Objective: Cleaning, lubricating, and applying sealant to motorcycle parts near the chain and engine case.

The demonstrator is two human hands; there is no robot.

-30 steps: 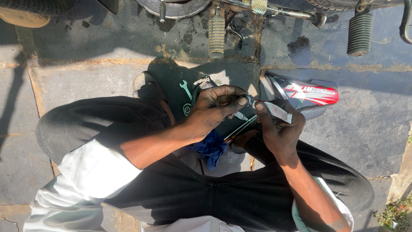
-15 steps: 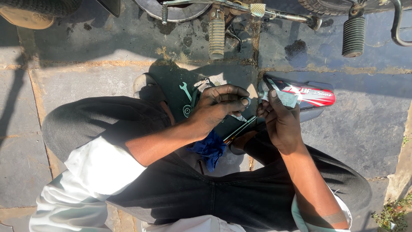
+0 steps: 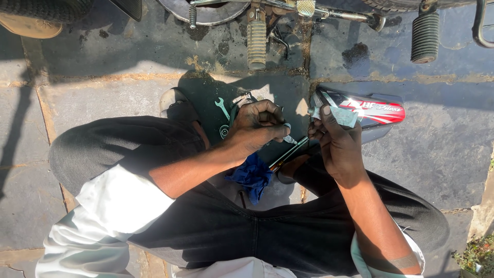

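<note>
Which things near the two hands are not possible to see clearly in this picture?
Head view only:
- Small pale part pinched by the left hand: too small, fingers cover it.
- Pale tube in the right hand: fingers cover it partly.
- Screwdriver: its handle end hides in shadow.
- Motorcycle footpegs: the machine is cut off by the top edge.

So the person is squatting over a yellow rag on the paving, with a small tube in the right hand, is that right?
Not quite: the rag is blue, not yellow, as the head view shows. The rest holds: the person squats over it on the paving, and the right hand holds a small tube.
</note>
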